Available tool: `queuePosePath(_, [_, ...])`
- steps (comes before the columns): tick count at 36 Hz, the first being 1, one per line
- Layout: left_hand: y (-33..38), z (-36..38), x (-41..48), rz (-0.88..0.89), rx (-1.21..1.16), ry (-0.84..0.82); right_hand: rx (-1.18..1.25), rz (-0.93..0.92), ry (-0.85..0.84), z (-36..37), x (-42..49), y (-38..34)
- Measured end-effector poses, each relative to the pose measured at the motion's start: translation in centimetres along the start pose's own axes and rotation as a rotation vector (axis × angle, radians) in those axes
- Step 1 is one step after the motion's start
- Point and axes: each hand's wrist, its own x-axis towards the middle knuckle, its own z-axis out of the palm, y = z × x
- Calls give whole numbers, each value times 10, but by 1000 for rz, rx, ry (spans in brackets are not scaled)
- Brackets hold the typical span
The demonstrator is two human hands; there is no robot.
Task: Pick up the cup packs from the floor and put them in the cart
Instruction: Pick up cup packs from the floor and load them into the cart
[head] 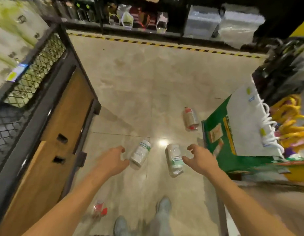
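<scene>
Cup packs, four, all lying on their sides on the floor.
- Green-banded cup pack [140, 154]: clear wrap, just off the fingertips of the left hand [112, 160].
- Second green-banded pack [175, 160]: beside the first but apart from it, at the thumb of the right hand [199, 159]; whether they touch cannot be told.
- Red-marked pack [190, 118]: farther off, near the green carton [215, 133].
- Blurred red pack [100, 207]: nearest the person, partly behind the left forearm.

Hands: both spread wide with fingers curved, holding nothing.

Surface: glossy beige floor tiles [147, 74] with a bright lamp reflection between the two green-banded packs. Yellow-and-black hazard tape [164, 45] runs along the far shelving [181, 34].

Surroundings: wood-panelled, black-framed display unit [50, 142] with wire mesh [37, 70] on the left; yellow goods [290, 120] at right; two grey shoes [163, 204] below.

Writing: printing on packs and carton is too blurred to read.
</scene>
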Motion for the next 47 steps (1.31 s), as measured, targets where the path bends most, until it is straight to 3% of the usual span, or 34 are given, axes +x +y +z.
queuePosePath(7, [43,48,115,-25,-24,-3,132,161,-70,42,112,79])
queuePosePath(14, [43,134,245,-54,-55,-2,213,259,-123,137,221,135])
queuePosePath(18, [10,185,280,-134,-134,-29,222,246,-193,193,255,138])
queuePosePath(24, [-87,238,275,-406,-198,-92,190,169,-314,261,284,98])
queuePosePath(31, [-194,278,241,-740,-489,19,142,-5,-366,328,306,22])
queuePosePath(37, [-277,322,214,-872,-527,79,-68,-242,-370,391,326,-32])
queuePosePath(42, [-348,385,209,-1056,-782,241,-382,-492,-376,446,361,-50])
queuePosePath(47, [-406,453,234,-1224,-817,309,-889,-769,-241,495,408,-46])
